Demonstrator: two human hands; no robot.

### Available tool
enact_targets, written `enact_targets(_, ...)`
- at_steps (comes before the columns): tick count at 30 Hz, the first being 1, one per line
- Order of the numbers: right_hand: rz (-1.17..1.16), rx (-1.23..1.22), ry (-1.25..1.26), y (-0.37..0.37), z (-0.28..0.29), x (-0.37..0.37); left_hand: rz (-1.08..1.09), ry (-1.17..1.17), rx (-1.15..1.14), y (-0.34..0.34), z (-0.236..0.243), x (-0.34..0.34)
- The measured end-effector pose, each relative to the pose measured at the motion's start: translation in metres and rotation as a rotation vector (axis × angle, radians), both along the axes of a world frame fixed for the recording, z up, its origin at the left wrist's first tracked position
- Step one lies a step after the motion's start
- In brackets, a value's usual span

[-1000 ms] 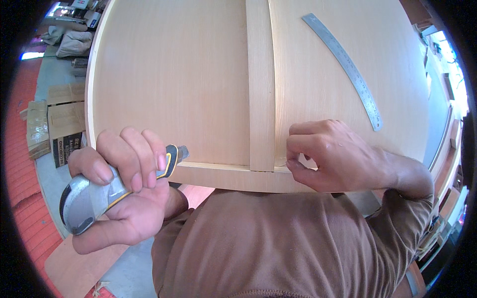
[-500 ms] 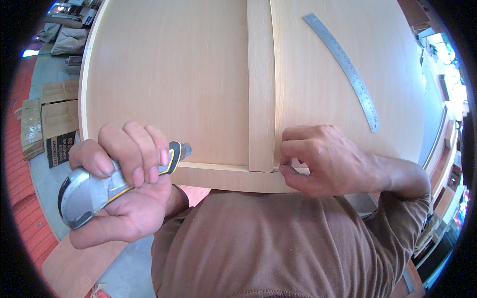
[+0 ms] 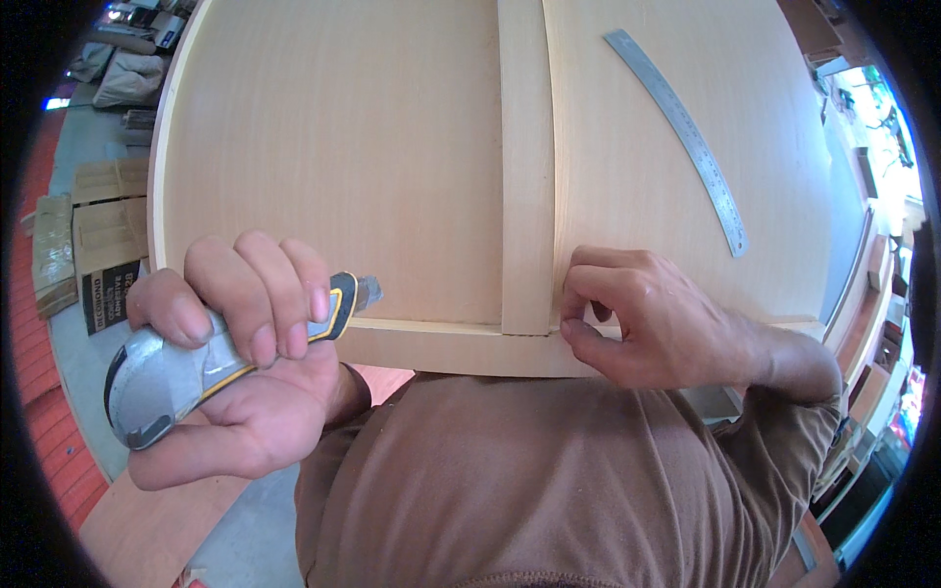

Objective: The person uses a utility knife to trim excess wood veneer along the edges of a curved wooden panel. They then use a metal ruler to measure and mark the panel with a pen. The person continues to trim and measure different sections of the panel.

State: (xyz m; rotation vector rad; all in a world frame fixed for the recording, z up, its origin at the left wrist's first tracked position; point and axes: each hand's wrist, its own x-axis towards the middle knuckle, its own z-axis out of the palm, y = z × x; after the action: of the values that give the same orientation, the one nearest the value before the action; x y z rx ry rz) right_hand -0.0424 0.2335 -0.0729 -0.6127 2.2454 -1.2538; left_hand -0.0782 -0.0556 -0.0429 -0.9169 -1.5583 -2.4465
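Note:
My left hand [image 3: 245, 392] is closed round a grey utility knife [image 3: 181, 377] with black and yellow trim. The knife's tip points right, over the near left part of a pale wooden panel [image 3: 333, 147]. My right hand [image 3: 652, 323] rests at the panel's near edge, thumb and forefinger curled together in a pinch. Its fingertips are beside the near end of the flat wooden strip [image 3: 526, 176] that runs up the panel's middle. Whatever lies between those fingertips is hidden. A steel ruler [image 3: 683, 122] lies on the panel beyond my right hand.
A raised wooden rim [image 3: 421, 343] borders the panel's near side, close to my brown shirt [image 3: 529, 470]. Cardboard boxes [image 3: 108, 235] stand on the floor at the left, near red ribbed flooring [image 3: 54, 392]. Wooden boards [image 3: 867, 343] are stacked at the right.
The panel, strip and ruler have shifted slightly in view. My left hand with the utility knife appears a little further left; my right hand keeps its pinch by the strip.

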Motion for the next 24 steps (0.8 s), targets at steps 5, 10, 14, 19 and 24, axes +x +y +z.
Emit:
enact_targets(5,-0.081,0.008,0.095,-0.009,0.000,0.009,-0.062,-0.019,0.016,-0.007,0.001,-0.004)
enact_targets(10,-0.154,0.081,0.026,-0.017,0.009,0.017,-0.083,-0.032,-0.004,-0.016,0.002,-0.006)
enact_targets(14,-0.210,0.116,0.017,-0.027,0.010,0.026,-0.097,-0.022,0.011,-0.016,0.006,-0.001)
enact_targets(19,-0.283,0.155,0.012,-0.032,0.020,0.033,-0.163,0.022,0.008,-0.022,0.007,-0.002)
enact_targets(24,-0.391,0.219,-0.104,-0.043,0.037,0.029,-0.234,0.056,0.020,-0.045,0.009,-0.017)
